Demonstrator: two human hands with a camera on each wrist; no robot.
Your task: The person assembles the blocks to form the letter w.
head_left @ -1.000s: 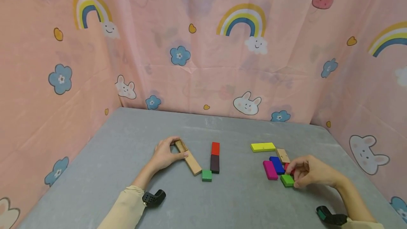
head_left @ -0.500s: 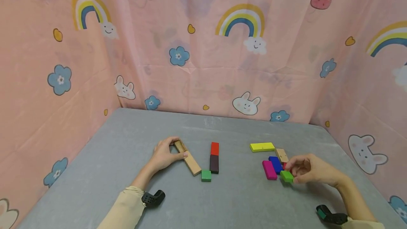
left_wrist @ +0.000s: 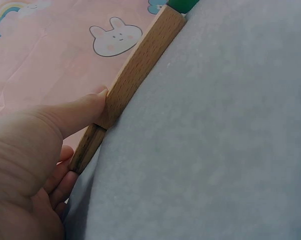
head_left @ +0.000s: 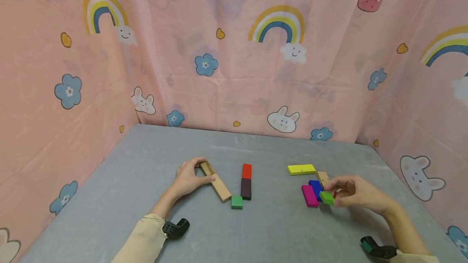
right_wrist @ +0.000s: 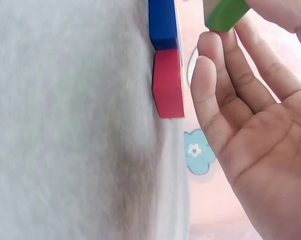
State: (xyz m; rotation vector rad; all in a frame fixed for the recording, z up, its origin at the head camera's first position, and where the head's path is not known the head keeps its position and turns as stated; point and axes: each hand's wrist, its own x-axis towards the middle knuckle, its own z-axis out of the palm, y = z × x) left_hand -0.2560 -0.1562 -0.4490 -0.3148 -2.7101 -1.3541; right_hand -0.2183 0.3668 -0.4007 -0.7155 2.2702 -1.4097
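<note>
Here, the fingers of the left hand (head_left: pixel 188 177) pinch two wooden blocks (head_left: pixel 221 189) end to end on the surface (head_left: pixel 278 230), just beside a dark green block (head_left: pixel 237 202). The right hand (head_left: pixel 359 194) pinches a light green block (head_left: pixel 326 198) up off it, near a blue block (head_left: pixel 315 188).

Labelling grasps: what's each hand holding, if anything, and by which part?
Right hand: light green block, pinched by its edges between thumb and fingertips. Left hand: brown wooden piece, fingers at its far end, thumb on the adjoining pale wooden block.
</note>
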